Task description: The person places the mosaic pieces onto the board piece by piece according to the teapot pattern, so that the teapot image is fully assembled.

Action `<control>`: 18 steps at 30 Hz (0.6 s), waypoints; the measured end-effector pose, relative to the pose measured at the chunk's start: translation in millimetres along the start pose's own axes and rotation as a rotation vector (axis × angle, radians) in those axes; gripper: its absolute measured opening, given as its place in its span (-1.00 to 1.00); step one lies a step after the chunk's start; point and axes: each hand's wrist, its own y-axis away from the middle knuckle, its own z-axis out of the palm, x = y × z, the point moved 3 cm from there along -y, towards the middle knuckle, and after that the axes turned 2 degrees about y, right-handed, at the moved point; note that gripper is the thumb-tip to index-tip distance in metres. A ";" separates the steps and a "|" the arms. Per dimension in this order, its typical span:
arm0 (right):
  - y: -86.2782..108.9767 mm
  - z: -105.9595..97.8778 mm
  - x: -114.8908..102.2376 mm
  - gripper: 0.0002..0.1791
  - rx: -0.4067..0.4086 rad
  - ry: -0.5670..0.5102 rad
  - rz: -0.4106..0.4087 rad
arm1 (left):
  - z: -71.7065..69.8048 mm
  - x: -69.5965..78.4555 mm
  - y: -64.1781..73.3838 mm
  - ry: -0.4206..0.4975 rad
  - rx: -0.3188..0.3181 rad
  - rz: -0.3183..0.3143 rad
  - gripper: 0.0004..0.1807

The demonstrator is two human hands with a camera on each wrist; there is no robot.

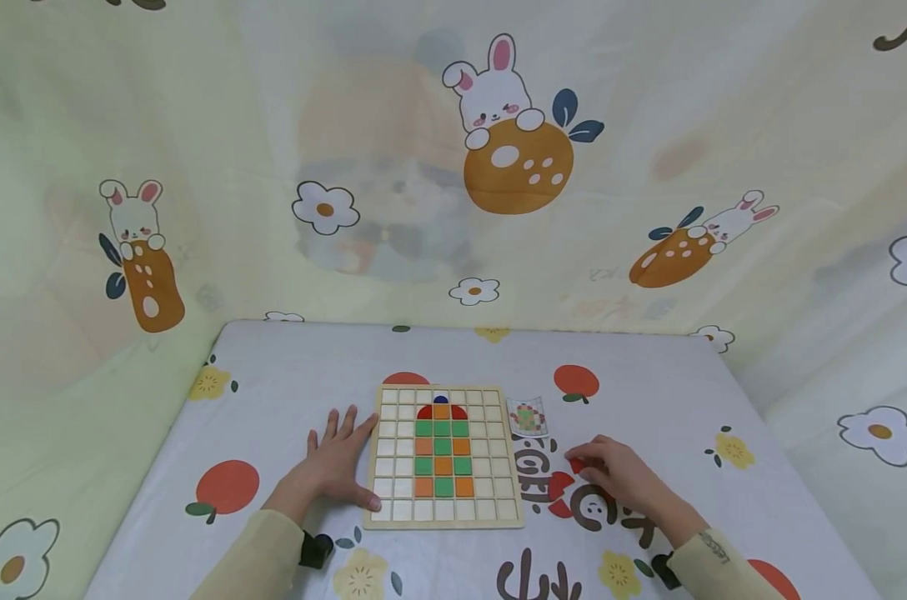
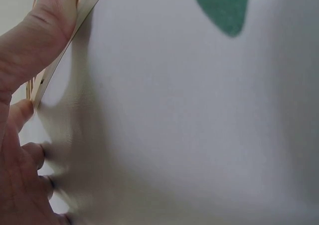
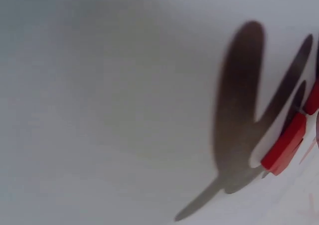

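Note:
A wooden grid board (image 1: 504, 512) lies flat, with green and orange square tiles (image 1: 442, 467) stacked in its middle columns. Toward the top are red curved pieces (image 1: 459, 412) and a small blue piece (image 1: 441, 400). My left hand (image 1: 341, 458) spreads along the board's left side, thumb on the lower corner and fingertips at the edge. To the right of the board, my right hand (image 1: 620, 477) pinches a small red block (image 1: 576, 465) between thumb and fingers. Loose red blocks (image 1: 560, 483) lie just below it; one red block (image 3: 284, 147) shows in the right wrist view.
A small picture card (image 1: 527, 417) rests against the board's upper right side. The white tablecloth (image 1: 288, 367) carries printed fruit, flowers and letters. Behind the table hangs a curtain (image 1: 393, 275) with rabbit prints.

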 end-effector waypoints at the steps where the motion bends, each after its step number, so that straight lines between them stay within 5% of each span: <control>1: 0.2 0.4 0.8 -0.68 0.005 0.004 0.006 | 0.0 -0.1 0.0 0.002 0.000 0.000 0.45; 18: 6.3 -8.4 4.2 -0.67 -0.061 -0.061 -0.018 | 0.3 0.0 -0.6 -0.004 0.002 -0.001 0.45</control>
